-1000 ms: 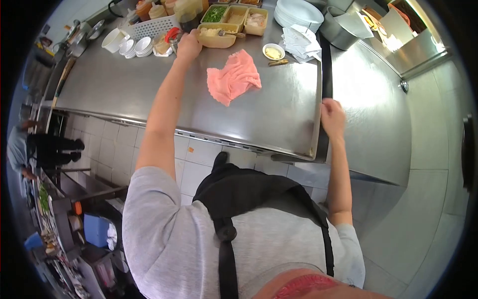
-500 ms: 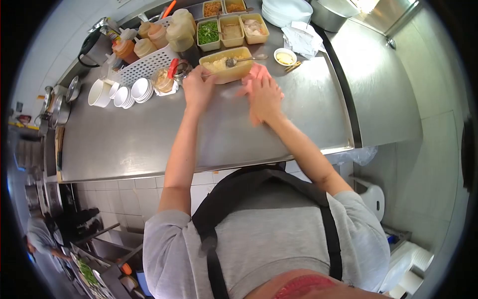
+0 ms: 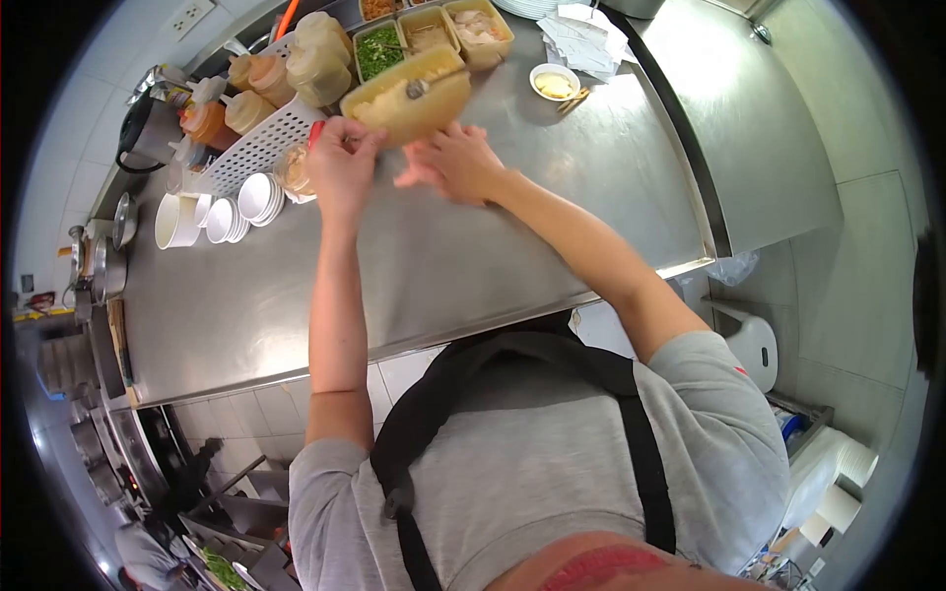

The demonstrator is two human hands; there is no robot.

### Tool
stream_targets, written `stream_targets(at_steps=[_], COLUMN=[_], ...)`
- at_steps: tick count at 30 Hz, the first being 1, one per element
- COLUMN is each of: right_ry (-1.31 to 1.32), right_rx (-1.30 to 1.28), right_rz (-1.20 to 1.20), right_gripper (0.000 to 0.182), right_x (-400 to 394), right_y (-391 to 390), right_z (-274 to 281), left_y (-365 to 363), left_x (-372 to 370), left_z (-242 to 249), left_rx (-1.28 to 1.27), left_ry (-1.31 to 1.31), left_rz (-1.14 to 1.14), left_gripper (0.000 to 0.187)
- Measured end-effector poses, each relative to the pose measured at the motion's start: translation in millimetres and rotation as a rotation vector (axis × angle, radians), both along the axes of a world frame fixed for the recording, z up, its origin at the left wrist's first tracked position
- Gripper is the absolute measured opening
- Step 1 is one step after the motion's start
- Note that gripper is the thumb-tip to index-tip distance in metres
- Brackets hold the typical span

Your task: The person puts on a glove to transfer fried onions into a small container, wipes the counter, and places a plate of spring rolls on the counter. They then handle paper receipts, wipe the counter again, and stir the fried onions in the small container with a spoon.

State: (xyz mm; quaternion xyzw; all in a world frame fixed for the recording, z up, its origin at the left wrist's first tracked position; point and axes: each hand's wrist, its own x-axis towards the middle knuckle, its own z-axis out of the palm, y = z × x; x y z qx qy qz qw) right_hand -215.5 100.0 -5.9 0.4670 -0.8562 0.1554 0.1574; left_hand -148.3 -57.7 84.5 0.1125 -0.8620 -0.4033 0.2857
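A yellow rectangular tub [image 3: 414, 103] holds pale chopped food and a spoon [image 3: 418, 88]; it is tilted, its left end lower. My left hand [image 3: 343, 163] grips the tub's near left corner with fingers and thumb pinched. My right hand [image 3: 458, 163] is below the tub's near side, its fingers closed round a pink cloth [image 3: 419, 169]. Behind the tub stand a container of chopped green herbs [image 3: 379, 51] and one of pale slices [image 3: 479, 30]. A glass jar [image 3: 294, 169] is left of my left hand.
A white perforated basket [image 3: 251, 148] with squeeze bottles stands at the back left, near stacked white cups [image 3: 258, 199] and a larger white tub [image 3: 177, 221]. A small white bowl [image 3: 554, 83] and crumpled papers [image 3: 583, 41] lie to the right on the steel counter [image 3: 473, 256].
The yellow tub has been tilted and raised at its right end. My right hand and the pink cloth have moved left, under its near side. The camera view has shifted.
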Motion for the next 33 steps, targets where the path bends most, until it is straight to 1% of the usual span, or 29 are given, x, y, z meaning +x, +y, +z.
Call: stream_targets(at_steps=[1, 2, 3, 5, 6, 7, 8, 9, 11, 12, 13, 14, 16, 17, 19, 20, 21, 22, 23, 25, 26, 28, 29, 31, 32, 33], right_ry=[-0.083, -0.076, -0.071, -0.134, -0.17, -0.208, -0.267, -0.324, -0.385, -0.36, -0.336, -0.336, -0.49, -0.51, -0.5, -0.487, -0.475, -0.548, -0.619, -0.365, -0.363, -0.045, -0.043, -0.011, -0.012, -0.089], right_rx=[0.023, 0.032, 0.043, 0.192, 0.153, 0.113, 0.125, 0.138, 0.102, 0.181, 0.258, 0.257, 0.099, -0.053, -0.316, -0.274, -0.233, -0.221, -0.208, -0.219, -0.227, -0.293, -0.298, -0.226, -0.229, -0.181], right_rz=[0.102, 0.13, 0.158, 0.125, 0.107, 0.083, 0.065, 0.045, -0.093, -0.247, -0.397, -0.415, -0.627, -0.428, 0.024, -0.018, -0.058, -0.178, -0.296, -0.477, -0.476, -0.539, -0.537, -0.589, -0.588, -0.554], right_gripper=[0.044, 0.045, 0.047, 0.046, 0.045, 0.044, 0.041, 0.038, 0.031, 0.03, 0.03, 0.03, 0.033, 0.037, 0.036, 0.035, 0.034, 0.035, 0.037, 0.036, 0.036, 0.029, 0.029, 0.023, 0.023, 0.021], right_x=[10.9, 26.8, 44.6, 69.8, 83.7, 93.1, 96.4, 100.2, 101.7, 101.9, 101.2, 99.3, 92.5, 88.5, 75.6, 64.2, 48.8, 28.2, 4.6, -44.0, -63.2, -88.1, -88.0, -86.2, -85.4, -84.9], right_y=[12.2, 27.5, 46.6, 91.5, 116.3, 142.9, 174.4, 206.1, 255.5, 273.8, 284.6, 285.3, 277.7, 267.8, 230.9, 224.5, 219.5, 212.7, 207.5, 202.6, 198.2, 187.1, 180.9, 172.1, 173.8, 179.7], right_z=[4.8, 12.8, 18.6, 21.1, 31.3, 40.4, 36.3, 33.2, 41.3, 48.1, 55.7, 63.6, 77.3, 79.3, 79.2, 71.6, 63.6, 64.1, 65.0, 38.9, 24.7, 4.7, 3.3, 0.2, 0.6, 2.9], left_y=[-1.4, 0.1, 4.6, 14.8, 15.8, 16.1, 17.3, 18.0, 15.6, 13.8, 12.8, 17.6, 27.8, 31.7, 36.8, 40.2, 45.6, 51.7, 57.4, 76.8, 91.3, 119.0, 132.6, 149.8, 147.3, 143.4], left_x=[-5.2, -6.8, -7.2, -6.8, -9.5, -12.1, -14.2, -16.0, -23.3, -27.2, -27.5, -24.8, -14.8, -8.5, 3.4, 10.5, 19.0, 27.1, 34.6, 48.4, 55.0, 64.9, 68.4, 73.6, 72.3, 68.9], left_z=[-16.2, -27.6, -38.4, -47.2, -48.9, -50.9, -53.5, -51.1, -57.0, -59.5, -61.7, -57.0, -47.8, -47.6, -45.5, -42.7, -39.5, -36.9, -38.8, -45.8, -48.3, -51.7, -52.2, -53.5, -55.1, -57.6], left_rx=[-0.091, -0.089, -0.087, -0.097, -0.091, -0.127, -0.162, -0.132, -0.122, -0.125, -0.173, -0.171, -0.158, -0.158, -0.255, -0.263, -0.334, -0.403, -0.407, -0.416, -0.42, -0.467, -0.472, -0.349, -0.351, -0.421], left_ry=[0.043, 0.05, -0.005, -0.079, -0.078, -0.037, 0.001, 0.008, 0.017, 0.028, 0.022, 0.026, -0.058, -0.062, 0.005, 0.006, 0.071, 0.139, 0.151, 0.152, 0.14, 0.148, 0.149, -0.014, -0.016, -0.079], left_rz=[-0.023, -0.029, -0.033, -0.022, -0.035, 0.001, 0.033, 0.018, -0.001, 0.006, -0.013, -0.03, -0.038, -0.051, -0.002, -0.011, -0.05, -0.088, -0.204, -0.464, -0.609, -0.894, -0.892, -1.059, -1.058, -1.011], left_gripper=[0.022, 0.022, 0.022, 0.02, 0.02, 0.019, 0.018, 0.017, 0.016, 0.016, 0.02, 0.02, 0.029, 0.029, 0.039, 0.039, 0.04, 0.041, 0.043, 0.045, 0.046, 0.048, 0.048, 0.031, 0.031, 0.027])
